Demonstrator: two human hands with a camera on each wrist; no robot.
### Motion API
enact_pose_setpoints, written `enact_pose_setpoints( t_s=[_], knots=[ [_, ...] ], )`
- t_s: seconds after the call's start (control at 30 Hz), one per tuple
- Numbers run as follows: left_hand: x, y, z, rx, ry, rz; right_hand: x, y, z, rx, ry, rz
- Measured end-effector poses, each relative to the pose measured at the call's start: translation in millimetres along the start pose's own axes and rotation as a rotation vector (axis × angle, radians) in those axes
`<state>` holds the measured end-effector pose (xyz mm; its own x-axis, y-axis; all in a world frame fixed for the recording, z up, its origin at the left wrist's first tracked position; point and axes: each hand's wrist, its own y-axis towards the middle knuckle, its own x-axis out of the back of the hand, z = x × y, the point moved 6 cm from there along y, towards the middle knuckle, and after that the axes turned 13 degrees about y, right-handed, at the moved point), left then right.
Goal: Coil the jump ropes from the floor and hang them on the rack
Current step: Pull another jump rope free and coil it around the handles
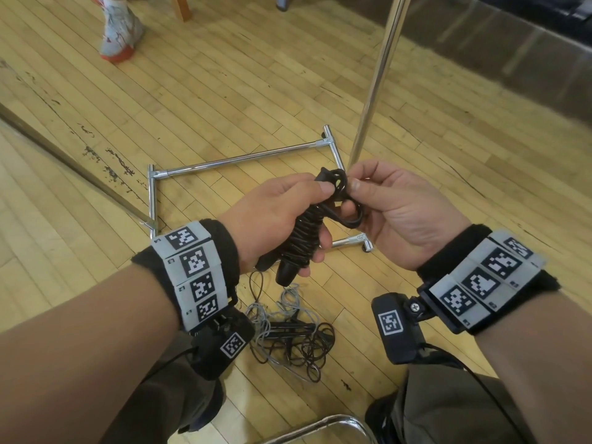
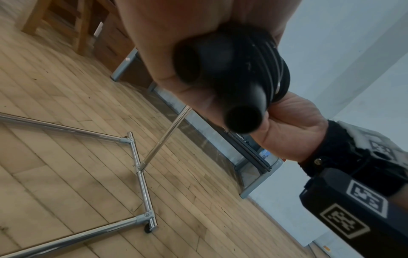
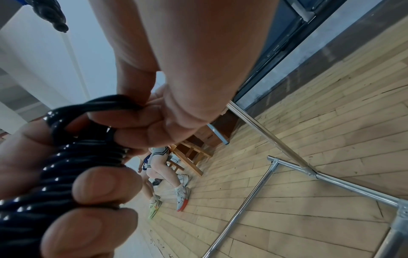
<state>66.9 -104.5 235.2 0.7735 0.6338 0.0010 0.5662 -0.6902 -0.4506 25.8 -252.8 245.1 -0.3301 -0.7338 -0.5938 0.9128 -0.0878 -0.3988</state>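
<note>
My left hand [image 1: 282,216] grips a black jump rope [image 1: 304,238] whose cord is wound tightly round its two handles; the handle ends [image 2: 241,120] poke out below the fist. My right hand [image 1: 378,200] pinches the loose end loop of the cord [image 1: 347,208] at the top of the bundle, thumb and curled fingers [image 3: 141,125] on it. The wound cord [image 3: 57,174] fills the lower left of the right wrist view. More ropes, black and grey, lie tangled on the floor [image 1: 291,334] below my hands. The chrome rack's base [image 1: 237,161] and upright pole [image 1: 378,81] stand just beyond.
The floor is pale wooden boards. A person in white and red sneakers [image 1: 118,33] stands at the far left. Wooden furniture legs [image 1: 182,8] are behind. A chrome chair rail [image 1: 323,427] sits near my knees. A dark wall base [image 1: 512,56] runs along the right.
</note>
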Motion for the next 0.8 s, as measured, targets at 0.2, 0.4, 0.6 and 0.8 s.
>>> enact_pose_setpoints(
  t_s=[0.2,0.4,0.6,0.8],
  knots=[
    [5,3,5,0.024,-0.041,-0.042,-1,1,2,0.013,-0.001,0.065],
    [9,5,11,0.036,0.007,-0.084,2,3,2,0.037,-0.097,0.022],
    [6,3,10,0.026,0.056,-0.062,9,5,1,0.087,-0.131,-0.109],
    [10,4,7,-0.004,0.223,-0.073,6,1,3,0.160,-0.326,-0.143]
  ],
)
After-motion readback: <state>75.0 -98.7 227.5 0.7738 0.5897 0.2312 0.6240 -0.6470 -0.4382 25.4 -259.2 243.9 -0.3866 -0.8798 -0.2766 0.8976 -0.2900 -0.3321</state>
